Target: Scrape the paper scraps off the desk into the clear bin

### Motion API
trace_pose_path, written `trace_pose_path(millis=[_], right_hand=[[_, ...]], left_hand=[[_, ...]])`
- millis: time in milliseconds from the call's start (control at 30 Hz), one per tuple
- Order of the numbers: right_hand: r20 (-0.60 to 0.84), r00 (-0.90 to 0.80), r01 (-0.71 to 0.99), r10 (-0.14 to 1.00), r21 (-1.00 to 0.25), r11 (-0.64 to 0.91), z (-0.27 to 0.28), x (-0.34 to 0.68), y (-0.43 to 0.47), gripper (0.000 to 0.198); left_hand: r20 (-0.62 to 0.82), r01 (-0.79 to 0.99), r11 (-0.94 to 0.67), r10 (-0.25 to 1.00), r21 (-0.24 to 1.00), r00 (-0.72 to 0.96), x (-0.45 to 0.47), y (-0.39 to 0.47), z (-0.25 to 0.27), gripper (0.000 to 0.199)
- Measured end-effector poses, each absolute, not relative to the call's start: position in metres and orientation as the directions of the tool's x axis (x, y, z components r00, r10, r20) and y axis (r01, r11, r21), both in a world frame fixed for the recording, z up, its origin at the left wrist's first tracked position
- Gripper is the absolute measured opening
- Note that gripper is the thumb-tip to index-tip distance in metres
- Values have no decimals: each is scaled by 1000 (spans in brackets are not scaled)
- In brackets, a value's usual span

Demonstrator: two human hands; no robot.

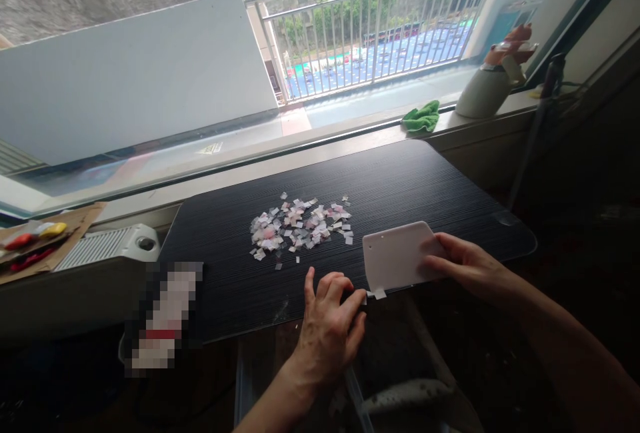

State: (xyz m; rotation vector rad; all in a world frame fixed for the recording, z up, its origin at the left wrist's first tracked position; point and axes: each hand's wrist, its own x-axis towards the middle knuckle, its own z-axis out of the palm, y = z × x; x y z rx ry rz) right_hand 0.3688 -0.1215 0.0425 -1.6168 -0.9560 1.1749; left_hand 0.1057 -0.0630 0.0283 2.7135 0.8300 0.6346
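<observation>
My right hand (457, 261) holds a thin white plastic scraper (397, 256) with small holes along one side, its thumb and fingers gripping the right end. The scraper stands tilted at the near edge of a black table (390, 186). Small white paper-like pieces (380, 293) lie under its lower left corner. Beside them is my left hand (327, 320), its fingers curled and the thumb close to the index finger at the table's edge. Whatever is between those fingertips is hidden. Farther back, a loose pile of small square whitish and pinkish pieces (300, 223) is spread on the table.
Below the table's near edge sits a clear plastic bin (240, 380). A blurred-out object (165, 320) stands at the left corner. A green cloth (421, 117) and a pale vase-like figure (483, 94) rest on the windowsill. Cardboard with tools (55, 236) lies far left.
</observation>
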Motion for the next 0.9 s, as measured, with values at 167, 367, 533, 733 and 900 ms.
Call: trace_pose_path(millis=[167, 367, 533, 733, 900], right_hand=[[-275, 264, 101, 925, -945, -310, 46, 367, -123, 43], [-283, 244, 94, 928, -945, -313, 46, 364, -122, 46], [-233, 333, 82, 914, -958, -274, 43, 370, -119, 39], [-25, 529, 187, 849, -972, -145, 35, 375, -79, 31], [53, 506, 250, 861, -964, -88, 32, 364, -53, 27]], left_hand=[[355, 470, -813, 576, 344, 736, 102, -66, 28, 27], [341, 453, -818, 564, 355, 752, 102, -70, 30, 25], [385, 469, -811, 581, 349, 717, 94, -58, 37, 24], [462, 623, -716, 689, 315, 559, 74, -25, 29, 22], [509, 637, -699, 697, 324, 505, 68, -22, 16, 21]])
